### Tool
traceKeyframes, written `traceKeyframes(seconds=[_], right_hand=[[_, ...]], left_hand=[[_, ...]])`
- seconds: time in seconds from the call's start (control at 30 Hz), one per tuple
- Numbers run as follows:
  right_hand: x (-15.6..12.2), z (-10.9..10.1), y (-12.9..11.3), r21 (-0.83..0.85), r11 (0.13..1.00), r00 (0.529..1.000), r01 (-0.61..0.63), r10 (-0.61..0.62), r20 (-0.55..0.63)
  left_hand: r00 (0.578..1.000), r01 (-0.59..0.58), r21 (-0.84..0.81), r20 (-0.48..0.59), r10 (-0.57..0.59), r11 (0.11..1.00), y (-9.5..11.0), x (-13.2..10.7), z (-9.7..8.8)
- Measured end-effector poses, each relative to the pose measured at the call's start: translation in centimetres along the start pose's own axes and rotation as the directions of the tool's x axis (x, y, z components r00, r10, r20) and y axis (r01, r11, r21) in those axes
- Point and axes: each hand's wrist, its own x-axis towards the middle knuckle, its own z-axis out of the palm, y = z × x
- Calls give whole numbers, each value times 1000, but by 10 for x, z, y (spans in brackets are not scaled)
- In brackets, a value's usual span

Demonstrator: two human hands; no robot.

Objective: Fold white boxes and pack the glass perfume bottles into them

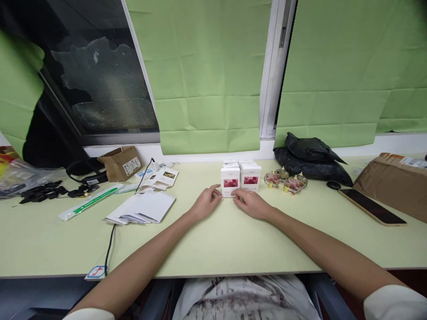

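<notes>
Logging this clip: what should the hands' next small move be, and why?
Perhaps ease the left front box back level with the right front box: it seems to stand slightly nearer the person, and the left hand is by its side while the right hand rests at its lower front.

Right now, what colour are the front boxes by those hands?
The front boxes are white with pinkish-red pictures, best in the head view.

Perhaps a home or small office: a long table (pixel 247 251) stands below a window (pixel 106 84), which green curtains (pixel 210 71) partly cover
</notes>
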Motion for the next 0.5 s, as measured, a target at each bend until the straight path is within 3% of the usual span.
traceKeyframes(seconds=[0.4,0.5], right_hand=[[1,0,5,-46,996,997,-76,75,-21],[1,0,5,-40,998,999,-52,52,-12]], left_hand=[[1000,-23,-8,17,23,1000,6,-4,-1],[999,-38,75,5,38,996,5,-4,-5]])
